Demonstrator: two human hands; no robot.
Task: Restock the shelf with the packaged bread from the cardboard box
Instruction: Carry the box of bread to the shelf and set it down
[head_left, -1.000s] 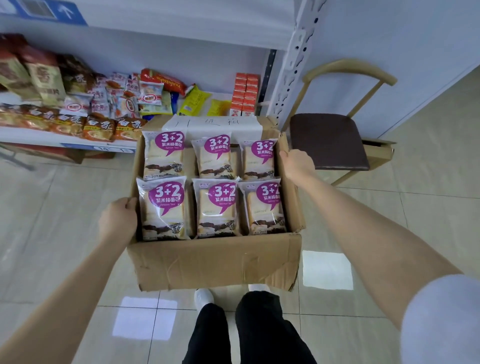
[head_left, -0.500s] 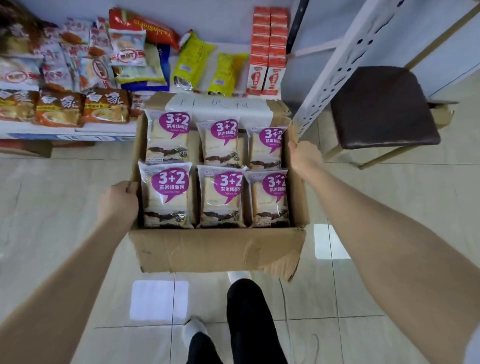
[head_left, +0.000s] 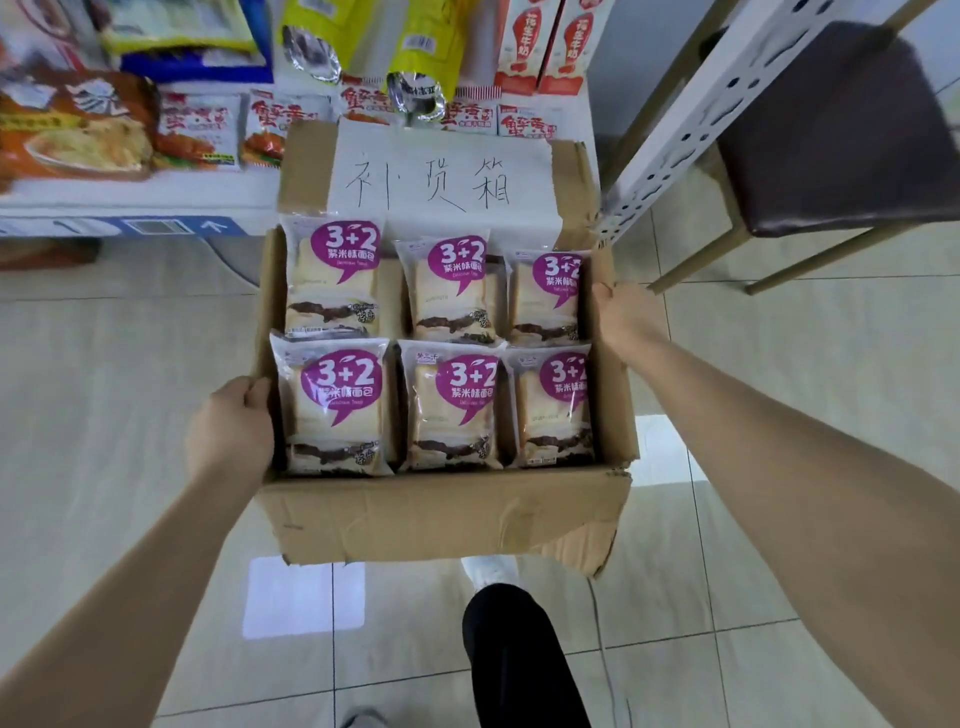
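Observation:
I carry an open cardboard box (head_left: 441, 514) in front of me, above the tiled floor. My left hand (head_left: 231, 431) grips its left wall near the front. My right hand (head_left: 623, 312) grips the right wall further back. Inside lie several packaged breads (head_left: 337, 410) in clear wrappers with purple "3+2" labels, in two rows of three. A white paper label with handwriting (head_left: 441, 179) covers the box's far flap. The white shelf (head_left: 130, 202) lies just beyond the box.
The shelf holds snack packets (head_left: 197, 130), yellow bags (head_left: 426, 47) and red-and-white cartons (head_left: 545, 47). A perforated white shelf upright (head_left: 691, 119) stands at the right. Behind it is a chair with a dark seat (head_left: 841, 140). My leg and shoe (head_left: 519, 654) are below the box.
I have stepped closer to the shelf with the box, and my view has tilted down. The box's far flap now reaches the shelf's front edge. Both hands keep their grip.

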